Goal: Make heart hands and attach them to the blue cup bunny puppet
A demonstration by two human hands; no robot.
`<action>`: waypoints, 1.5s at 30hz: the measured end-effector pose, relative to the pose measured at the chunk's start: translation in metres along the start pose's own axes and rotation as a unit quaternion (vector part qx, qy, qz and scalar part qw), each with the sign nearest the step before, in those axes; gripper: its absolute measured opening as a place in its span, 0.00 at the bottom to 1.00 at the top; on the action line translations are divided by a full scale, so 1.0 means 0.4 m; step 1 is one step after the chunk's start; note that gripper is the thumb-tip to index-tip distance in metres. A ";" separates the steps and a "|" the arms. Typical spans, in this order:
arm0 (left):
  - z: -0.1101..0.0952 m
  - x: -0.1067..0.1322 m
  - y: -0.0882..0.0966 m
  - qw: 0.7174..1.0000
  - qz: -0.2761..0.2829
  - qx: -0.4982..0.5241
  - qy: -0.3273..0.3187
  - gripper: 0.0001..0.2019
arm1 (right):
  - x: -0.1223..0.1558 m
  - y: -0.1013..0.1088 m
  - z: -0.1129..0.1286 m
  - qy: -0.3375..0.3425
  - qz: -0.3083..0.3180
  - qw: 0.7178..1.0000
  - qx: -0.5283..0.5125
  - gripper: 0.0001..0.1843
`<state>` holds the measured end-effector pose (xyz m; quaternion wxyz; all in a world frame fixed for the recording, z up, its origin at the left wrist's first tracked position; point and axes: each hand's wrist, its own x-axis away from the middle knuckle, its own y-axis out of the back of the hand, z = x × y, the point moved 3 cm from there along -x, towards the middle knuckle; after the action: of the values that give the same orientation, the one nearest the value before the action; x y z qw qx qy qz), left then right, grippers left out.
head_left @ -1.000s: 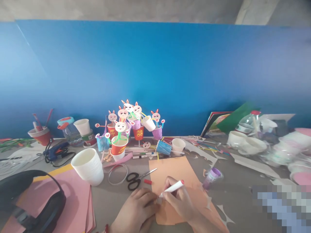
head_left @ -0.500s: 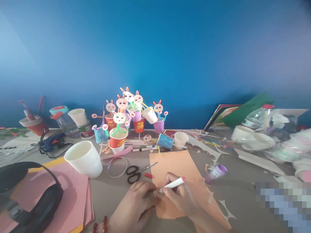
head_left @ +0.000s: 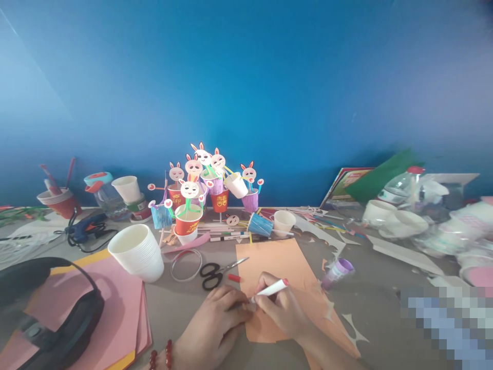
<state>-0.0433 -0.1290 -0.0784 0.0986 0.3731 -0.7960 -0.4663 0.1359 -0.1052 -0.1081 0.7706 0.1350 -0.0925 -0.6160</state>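
My right hand (head_left: 283, 312) grips a white marker (head_left: 274, 288) with a red end, its tip pointing down and left toward the fingers of my left hand. Low over the left edge of the orange paper (head_left: 271, 259), my left hand (head_left: 222, 321) has its fingers closed, thumb against fingertips. Whatever small thing they pinch at the marker's tip is mostly hidden. Just beyond my left fingers lies a red marker cap (head_left: 234, 278). Scissors with black handles (head_left: 213, 276) rest to its left, blades slightly apart and pointing at the paper.
At the left stand stacked white paper cups (head_left: 134, 254), beside pink paper sheets (head_left: 125, 308) under black headphones (head_left: 82, 329). Rabbit-faced cup figures (head_left: 188, 218) crowd the back. A tape roll (head_left: 186, 265) lies near the scissors. Right of the paper are a purple cylinder (head_left: 338, 272) and paper scraps (head_left: 352, 329).
The view has shifted slightly. Both hands stay together over the orange paper, and the marker's red end has moved slightly left and down.
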 end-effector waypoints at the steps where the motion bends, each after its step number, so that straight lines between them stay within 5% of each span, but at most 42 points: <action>1: 0.000 0.000 0.000 1.000 0.000 0.001 0.000 0.17 | 0.000 0.000 0.002 0.000 -0.001 1.000 0.001 0.06; 45: 0.003 -0.001 0.000 0.999 0.013 0.018 0.026 0.15 | 0.000 -0.005 -0.002 0.012 -0.006 1.000 0.013 0.07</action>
<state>-0.0437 -0.1279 -0.0789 0.1184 0.3766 -0.8061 -0.4408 0.1343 -0.1055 -0.1094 0.7660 0.1533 -0.0905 -0.6177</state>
